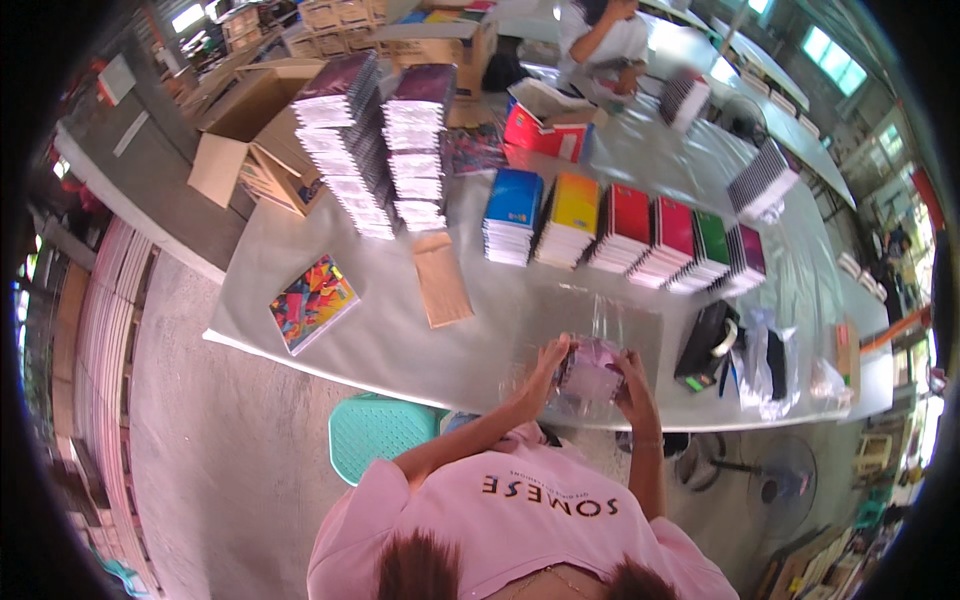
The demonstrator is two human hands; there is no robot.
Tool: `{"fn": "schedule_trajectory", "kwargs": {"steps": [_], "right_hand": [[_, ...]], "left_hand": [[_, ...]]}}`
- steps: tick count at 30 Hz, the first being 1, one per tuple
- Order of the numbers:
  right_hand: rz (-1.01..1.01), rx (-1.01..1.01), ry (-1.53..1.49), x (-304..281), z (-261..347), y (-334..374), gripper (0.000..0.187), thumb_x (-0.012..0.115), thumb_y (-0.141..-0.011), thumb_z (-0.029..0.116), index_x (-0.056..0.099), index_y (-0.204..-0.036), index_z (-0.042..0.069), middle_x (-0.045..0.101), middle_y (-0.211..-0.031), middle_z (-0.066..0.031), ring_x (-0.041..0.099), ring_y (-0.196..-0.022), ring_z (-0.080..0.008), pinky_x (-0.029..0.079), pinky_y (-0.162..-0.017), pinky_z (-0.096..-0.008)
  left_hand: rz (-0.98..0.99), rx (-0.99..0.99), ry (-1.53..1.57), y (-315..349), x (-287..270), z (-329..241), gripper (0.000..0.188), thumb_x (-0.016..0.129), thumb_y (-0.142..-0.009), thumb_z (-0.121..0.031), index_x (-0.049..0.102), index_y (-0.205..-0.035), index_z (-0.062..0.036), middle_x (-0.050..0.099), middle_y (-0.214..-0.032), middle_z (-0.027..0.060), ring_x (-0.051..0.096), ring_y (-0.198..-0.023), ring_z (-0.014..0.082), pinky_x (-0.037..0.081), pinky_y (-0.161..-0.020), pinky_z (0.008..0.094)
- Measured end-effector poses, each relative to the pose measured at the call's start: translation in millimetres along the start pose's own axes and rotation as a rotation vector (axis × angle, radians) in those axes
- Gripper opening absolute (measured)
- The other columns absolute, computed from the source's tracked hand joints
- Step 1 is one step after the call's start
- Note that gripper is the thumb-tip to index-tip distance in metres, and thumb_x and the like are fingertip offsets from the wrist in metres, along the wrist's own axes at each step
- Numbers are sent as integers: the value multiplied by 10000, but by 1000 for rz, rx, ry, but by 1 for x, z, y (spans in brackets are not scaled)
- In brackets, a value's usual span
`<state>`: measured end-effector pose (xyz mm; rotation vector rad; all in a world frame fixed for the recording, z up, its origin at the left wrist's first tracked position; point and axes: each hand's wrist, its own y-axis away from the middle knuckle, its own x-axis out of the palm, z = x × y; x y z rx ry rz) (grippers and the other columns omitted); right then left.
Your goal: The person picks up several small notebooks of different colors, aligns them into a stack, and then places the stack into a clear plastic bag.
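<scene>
Near the table's front edge, my left hand (pixel 550 366) closes on the left side of a pinkish-purple pack in clear plastic (pixel 592 374). My right hand (pixel 632 380) grips the opposite side. Glare on the film hides what exactly is inside; it looks like a notebook-sized block. Just beyond it, loose clear plastic (pixel 600 312) lies on the table. Behind stand short stacks of spiral notebooks in a row: blue (pixel 515 200), yellow (pixel 571 205), red (pixel 628 215), crimson (pixel 672 225), green (pixel 711 240) and purple (pixel 746 250).
Two tall stacks of wrapped notebooks (pixel 345 140) rise at the back left beside an open carton (pixel 265 130). A brown envelope (pixel 441 280) and a colourful notebook (pixel 315 302) lie left. A black box (pixel 708 345) stands right. A green stool (pixel 380 438) is below; another person (pixel 605 50) sits across.
</scene>
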<state>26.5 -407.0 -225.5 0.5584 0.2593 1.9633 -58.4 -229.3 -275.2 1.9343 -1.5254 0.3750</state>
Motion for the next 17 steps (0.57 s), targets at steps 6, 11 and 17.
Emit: {"fn": "schedule_trajectory", "kwargs": {"steps": [6,11,17], "right_hand": [[14,-774,476,90,86,-18,305,632,-847,73,547,-1134,136,484,-1183,-34,525,-1019,-133,421,-878,-273],[223,-892,109,214,155,-96,279,558,-917,97,536,-1194,89,455,-1252,-58,446,-1142,-176,358,-990,-312],[441,-976,-77,332,221,-183,325,629,-902,178,536,-1206,107,457,-1240,-49,403,-1185,-142,288,-1050,-279]], "left_hand": [[-183,425,84,44,22,-106,495,440,-982,-496,448,-1308,-125,445,-1324,33,391,-1262,181,314,-1045,394],[-411,379,-114,62,-44,-113,428,517,-960,-419,481,-1269,-125,494,-1241,34,425,-1242,198,335,-1030,401],[-969,558,-1195,74,-154,-47,468,652,-893,-371,505,-1277,-148,529,-1271,95,466,-1206,263,349,-1034,481]]}}
